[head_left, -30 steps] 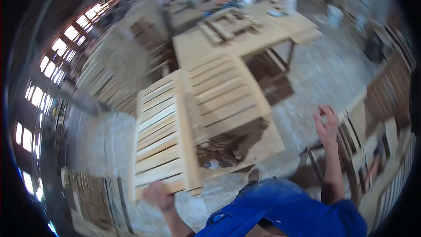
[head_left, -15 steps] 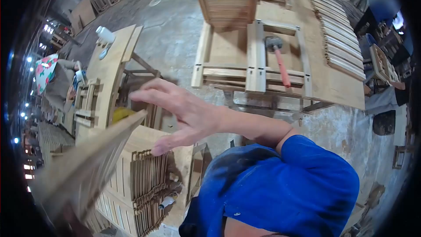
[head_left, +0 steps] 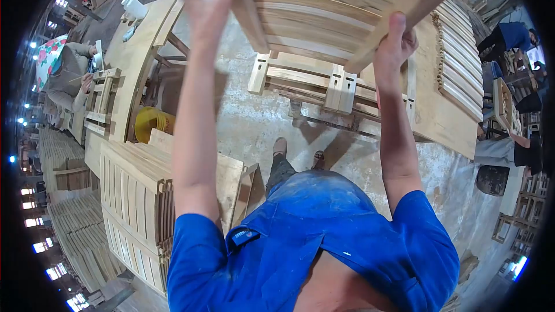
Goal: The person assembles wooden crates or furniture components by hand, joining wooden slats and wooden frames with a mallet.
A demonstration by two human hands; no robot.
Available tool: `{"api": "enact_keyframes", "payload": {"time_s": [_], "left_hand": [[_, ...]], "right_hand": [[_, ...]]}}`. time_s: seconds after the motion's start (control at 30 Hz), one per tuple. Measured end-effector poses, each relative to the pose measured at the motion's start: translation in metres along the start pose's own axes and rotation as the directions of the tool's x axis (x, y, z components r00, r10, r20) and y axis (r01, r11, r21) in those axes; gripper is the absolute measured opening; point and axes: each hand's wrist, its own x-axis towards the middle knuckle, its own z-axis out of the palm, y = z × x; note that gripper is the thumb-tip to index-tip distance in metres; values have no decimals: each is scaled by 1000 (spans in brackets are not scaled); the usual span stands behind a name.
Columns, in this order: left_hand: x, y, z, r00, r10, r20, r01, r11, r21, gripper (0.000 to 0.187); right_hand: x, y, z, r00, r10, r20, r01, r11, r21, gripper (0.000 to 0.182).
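A slatted wooden panel (head_left: 312, 17) is raised in front of me above the workbench, held by its two side rails. My left hand (head_left: 208, 0) is wrapped round the left rail near the top edge of the view, slightly blurred. Round the right rail (head_left: 413, 8) my right hand (head_left: 396, 49) is closed, thumb pointing up. Beneath the panel, partly hidden, lies a wooden frame (head_left: 289, 75) whose posts have dark slots at their ends. The panel covers most of that frame.
Slatted panels (head_left: 133, 196) stand stacked at lower left. A yellow bucket (head_left: 151, 124) sits under a side table (head_left: 136, 63) bearing a white bottle (head_left: 134, 7). Rows of slats (head_left: 459, 58) lie on the workbench (head_left: 442, 118). Other people work at far left (head_left: 72, 75) and right (head_left: 514, 40).
The panel has moved from lower left to in front of me, over the bench. My right hand, earlier reaching left with fingers spread, now grips its right rail. The mallet is hidden.
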Motion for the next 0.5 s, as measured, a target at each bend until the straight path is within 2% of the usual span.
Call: {"api": "enact_keyframes", "payload": {"time_s": [0.03,0.1,0.13,0.2,0.23,0.33,0.4,0.5], "left_hand": [[-9,-23,8,991,-119,57,121,992,-41,82],[-25,-48,20,940,-290,178,329,909,-257,45],[-34,-64,24,938,-292,184,334,905,-265,45],[-48,-88,33,944,-323,69,330,907,-262,35],[-50,-89,35,940,-331,75,339,902,-268,35],[-55,-94,37,924,-373,89,381,864,-330,25],[-50,-98,42,937,-344,62,343,867,-361,23],[-46,-102,45,924,-373,86,376,842,-387,25]], "right_hand": [[-2,6,1,999,21,-31,-22,999,-48,46],[-11,28,-1,997,57,-53,-66,983,-171,50],[-19,37,1,997,53,-56,-63,982,-180,50],[-33,57,4,999,-52,3,52,969,-241,44],[-37,66,13,994,-16,-106,9,998,-65,41],[-38,62,14,998,-10,-60,7,999,-40,36],[-35,65,17,996,-3,-91,-4,997,-76,36],[-31,76,13,992,-69,-107,42,970,-238,43]]}}
